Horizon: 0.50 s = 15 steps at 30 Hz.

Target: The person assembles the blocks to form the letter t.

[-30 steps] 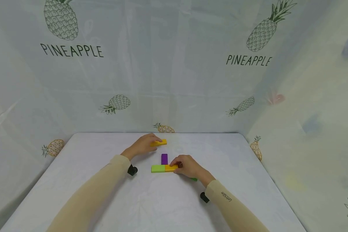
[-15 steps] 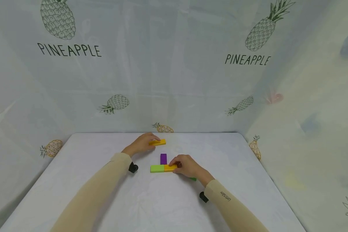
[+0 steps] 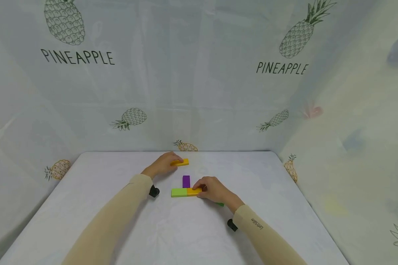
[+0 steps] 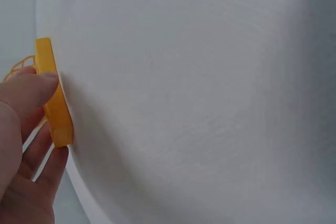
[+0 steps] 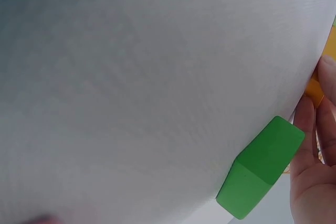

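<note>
My left hand (image 3: 162,163) holds a yellow rectangular block (image 3: 185,162) near the far side of the table. In the left wrist view the thumb lies along that block's (image 4: 56,106) face, with fingers behind it and at its end. Nearer the middle, my right hand (image 3: 215,190) pinches an orange block (image 3: 193,192) between thumb and fingers. End to end with it on the left lies a light green block (image 3: 179,193). A purple block (image 3: 186,181) stands out from the far side of this row, near the joint.
A green block (image 5: 265,163) lies beneath my right wrist, mostly hidden in the head view. The white table (image 3: 185,235) ends at a pineapple-printed curtain (image 3: 199,84). Black wrist cameras (image 3: 154,191) hang under both sleeves, close over the tabletop.
My left wrist has shifted slightly to the right, still holding the yellow block. The head view has turned a little; the right hand and the other blocks keep their places.
</note>
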### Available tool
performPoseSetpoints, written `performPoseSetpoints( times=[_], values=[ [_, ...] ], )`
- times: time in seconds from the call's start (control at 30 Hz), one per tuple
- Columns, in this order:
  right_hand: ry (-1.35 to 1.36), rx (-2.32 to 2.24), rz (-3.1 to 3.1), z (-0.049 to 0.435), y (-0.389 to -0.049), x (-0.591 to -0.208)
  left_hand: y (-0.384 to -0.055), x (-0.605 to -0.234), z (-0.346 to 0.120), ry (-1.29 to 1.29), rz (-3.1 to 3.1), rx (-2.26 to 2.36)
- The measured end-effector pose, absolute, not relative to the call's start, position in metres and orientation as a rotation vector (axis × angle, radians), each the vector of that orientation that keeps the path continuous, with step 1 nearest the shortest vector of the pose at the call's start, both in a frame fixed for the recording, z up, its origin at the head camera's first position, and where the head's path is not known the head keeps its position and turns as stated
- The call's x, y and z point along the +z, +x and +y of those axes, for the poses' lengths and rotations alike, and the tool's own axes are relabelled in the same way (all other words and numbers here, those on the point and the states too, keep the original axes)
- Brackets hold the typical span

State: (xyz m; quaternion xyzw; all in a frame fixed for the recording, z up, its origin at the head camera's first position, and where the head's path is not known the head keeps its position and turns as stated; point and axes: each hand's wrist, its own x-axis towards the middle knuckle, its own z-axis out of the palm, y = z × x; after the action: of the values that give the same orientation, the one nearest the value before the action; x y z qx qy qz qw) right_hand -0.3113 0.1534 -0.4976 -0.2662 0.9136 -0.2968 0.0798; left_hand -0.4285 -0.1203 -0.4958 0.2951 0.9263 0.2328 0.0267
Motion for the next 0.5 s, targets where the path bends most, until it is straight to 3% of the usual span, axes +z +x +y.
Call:
performPoseSetpoints(
  times=[0.5],
  values=[
    [-0.792, -0.89, 2.737, 0.1527, -0.3115, -0.4972, -0.432, -0.4987, -0.125, 0.892, 2.836, 0.708]
  ],
)
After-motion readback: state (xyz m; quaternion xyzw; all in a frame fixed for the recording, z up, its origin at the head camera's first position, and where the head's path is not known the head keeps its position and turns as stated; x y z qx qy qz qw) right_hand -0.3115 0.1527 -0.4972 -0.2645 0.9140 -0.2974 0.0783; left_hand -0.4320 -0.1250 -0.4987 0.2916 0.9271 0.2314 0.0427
